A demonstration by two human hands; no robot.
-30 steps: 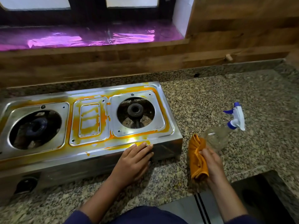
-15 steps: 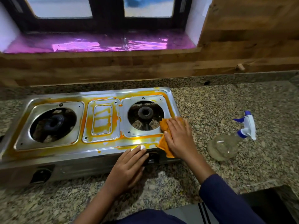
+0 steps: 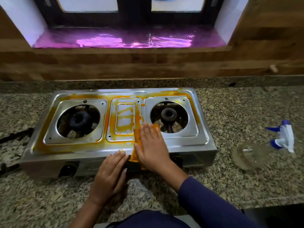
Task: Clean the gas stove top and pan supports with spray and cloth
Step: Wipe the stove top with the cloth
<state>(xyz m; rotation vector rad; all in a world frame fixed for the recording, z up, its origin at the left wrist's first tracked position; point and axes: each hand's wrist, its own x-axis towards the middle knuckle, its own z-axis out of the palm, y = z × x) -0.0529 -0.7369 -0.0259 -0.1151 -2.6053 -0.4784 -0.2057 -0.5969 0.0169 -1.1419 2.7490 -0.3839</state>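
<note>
A two-burner steel gas stove [image 3: 189, 142] sits on the granite counter, its top smeared with orange stains around the centre panel [image 3: 125, 119] and left burner opening [image 3: 79, 120]. My right hand [image 3: 151, 145] lies flat on an orange cloth [image 3: 137, 137], pressing it onto the stove top between the centre panel and the right burner [image 3: 168, 114]. My left hand [image 3: 110, 175] rests flat against the stove's front edge, holding nothing. No pan supports are in view. A clear spray bottle [image 3: 251, 153] with a blue and white trigger head [image 3: 283, 137] lies on the counter to the right.
The granite counter [image 3: 246, 112] runs around the stove. A wooden wall panel [image 3: 148, 63] and a window sill covered in shiny purple film [image 3: 131, 41] stand behind it. Dark control knobs [image 3: 68, 168] sit on the stove's front face.
My right hand carried the cloth from the counter by the bottle onto the stove, then slid it left toward the centre panel. The left hand stayed on the front edge.
</note>
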